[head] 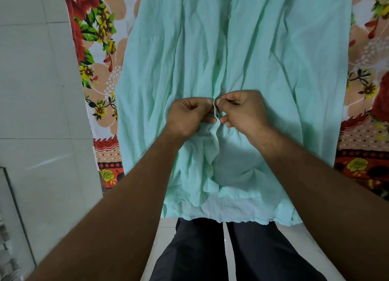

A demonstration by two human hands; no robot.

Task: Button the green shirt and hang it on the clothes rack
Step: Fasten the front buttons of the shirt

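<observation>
Floral bedsheet lies under the green shirt; my left hand and right hand both pinch its front placket edges together.

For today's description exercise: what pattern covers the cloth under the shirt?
Red and yellow flowers, in the head view: cloth.

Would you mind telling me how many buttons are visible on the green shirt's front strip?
2: one button just below the hands, another lower toward the hem. More may be hidden under the fingers or folds.
</observation>
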